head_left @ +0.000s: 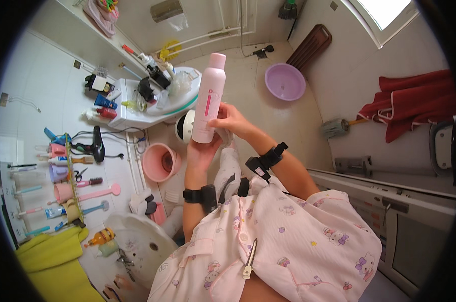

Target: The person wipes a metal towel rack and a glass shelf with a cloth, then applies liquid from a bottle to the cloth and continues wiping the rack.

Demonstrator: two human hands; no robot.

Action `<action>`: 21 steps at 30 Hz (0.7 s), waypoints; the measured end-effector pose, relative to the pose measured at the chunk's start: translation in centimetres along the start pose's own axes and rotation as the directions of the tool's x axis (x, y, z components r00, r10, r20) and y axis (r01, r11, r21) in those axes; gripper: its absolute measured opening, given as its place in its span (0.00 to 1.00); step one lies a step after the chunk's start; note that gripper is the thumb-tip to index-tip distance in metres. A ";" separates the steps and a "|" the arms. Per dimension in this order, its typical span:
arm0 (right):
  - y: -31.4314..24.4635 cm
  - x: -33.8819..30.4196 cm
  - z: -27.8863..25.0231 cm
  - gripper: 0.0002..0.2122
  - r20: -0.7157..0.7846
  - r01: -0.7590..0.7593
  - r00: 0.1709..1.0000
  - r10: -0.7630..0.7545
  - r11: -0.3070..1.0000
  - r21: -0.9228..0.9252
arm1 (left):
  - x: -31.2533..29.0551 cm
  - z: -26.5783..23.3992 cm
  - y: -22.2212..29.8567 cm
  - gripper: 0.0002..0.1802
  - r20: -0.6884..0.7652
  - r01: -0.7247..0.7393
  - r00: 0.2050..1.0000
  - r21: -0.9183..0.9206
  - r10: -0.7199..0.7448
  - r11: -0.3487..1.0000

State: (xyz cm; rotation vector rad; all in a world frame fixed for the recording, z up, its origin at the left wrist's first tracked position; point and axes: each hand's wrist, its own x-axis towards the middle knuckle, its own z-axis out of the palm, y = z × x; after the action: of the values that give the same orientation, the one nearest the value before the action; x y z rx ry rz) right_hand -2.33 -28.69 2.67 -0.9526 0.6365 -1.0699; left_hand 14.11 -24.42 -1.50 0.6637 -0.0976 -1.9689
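Observation:
A tall pale pink spray can [211, 95] with a rounded pink cap stands nearly upright in front of me, tilted slightly to the right. My left hand [202, 153] supports it from below, closed around its base. From the right, my right hand [234, 122] grips its lower side, thumb on the front and other fingers partly hidden. Something greyish-white [225, 136] shows beneath the right hand; I cannot make out what it is. Close behind the can's lower left is a white rounded object [185, 126] with a dark opening or rim.
A pink bucket [161, 162] stands on the floor left of my forearms. Farther left are a cluttered white washing machine [132, 113], a hanging hair dryer [97, 145] and a washbasin [137, 236]. A purple basin [285, 82] lies ahead right; a red towel [409, 103] hangs right.

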 end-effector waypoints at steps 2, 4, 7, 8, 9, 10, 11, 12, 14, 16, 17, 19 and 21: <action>-0.7 2.2 -1.5 0.25 0.009 0.007 1.000 -0.006 0.987 -0.159 | 2.9 0.3 1.1 0.22 0.073 0.068 0.996 -0.299 -0.048 0.952; -1.3 4.7 -3.1 0.25 0.026 0.017 1.000 -0.011 0.964 -0.265 | 5.8 0.7 2.7 0.22 -0.022 0.081 0.996 -0.170 -0.086 0.982; -2.7 9.2 -5.6 0.24 0.073 0.057 0.997 -0.032 0.929 -0.366 | 10.4 2.4 5.2 0.21 -0.093 0.098 0.991 0.040 -0.094 0.994; -3.2 10.8 -6.3 0.24 0.080 0.070 0.996 -0.042 0.915 -0.398 | 12.1 3.3 6.0 0.23 -0.016 0.122 0.992 -0.013 -0.122 0.992; -3.9 12.6 -7.1 0.24 0.084 0.074 0.996 -0.042 0.900 -0.429 | 13.8 4.3 6.7 0.24 -0.039 0.131 0.990 -0.044 -0.133 0.990; -4.7 14.6 -7.9 0.24 0.086 0.035 0.996 0.013 0.843 -0.537 | 15.4 5.2 7.3 0.27 -0.006 0.159 0.987 0.015 -0.159 0.987; -5.4 16.4 -8.6 0.25 0.123 0.068 0.992 -0.003 0.851 -0.521 | 16.8 6.2 7.8 0.30 0.051 0.137 0.989 0.075 -0.141 0.988; -6.1 18.1 -9.2 0.25 0.144 0.086 0.989 -0.013 0.854 -0.513 | 18.1 7.1 8.5 0.30 0.014 0.135 0.990 0.134 -0.138 0.982; -7.7 21.2 -10.2 0.27 0.125 0.149 0.987 -0.099 0.855 -0.497 | 21.1 9.0 9.8 0.30 0.054 0.087 0.993 0.217 -0.101 0.972; -9.2 22.9 -11.1 0.28 0.052 0.228 0.971 -0.233 0.839 -0.495 | 24.0 10.6 10.3 0.31 -0.010 0.017 1.000 0.248 -0.015 0.969; -10.4 23.8 -11.9 0.28 0.004 0.198 0.973 -0.232 0.822 -0.534 | 25.5 11.3 10.4 0.32 -0.053 0.002 0.999 0.256 0.012 0.967; -12.5 25.3 -13.0 0.29 -0.110 0.112 0.970 -0.218 0.797 -0.593 | 28.2 12.2 10.4 0.32 -0.100 -0.045 0.992 0.302 0.079 0.952; -14.7 27.6 -14.0 0.29 0.036 0.274 0.935 -0.353 0.652 -0.707 | 31.9 13.0 11.2 0.31 -0.079 -0.106 0.986 0.384 0.147 0.917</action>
State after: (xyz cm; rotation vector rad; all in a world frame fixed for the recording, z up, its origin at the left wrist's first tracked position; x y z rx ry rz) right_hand -9.95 -61.46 9.38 -1.7409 1.0359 -1.2076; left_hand 6.00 -59.70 0.29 0.9866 -0.4546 -1.7987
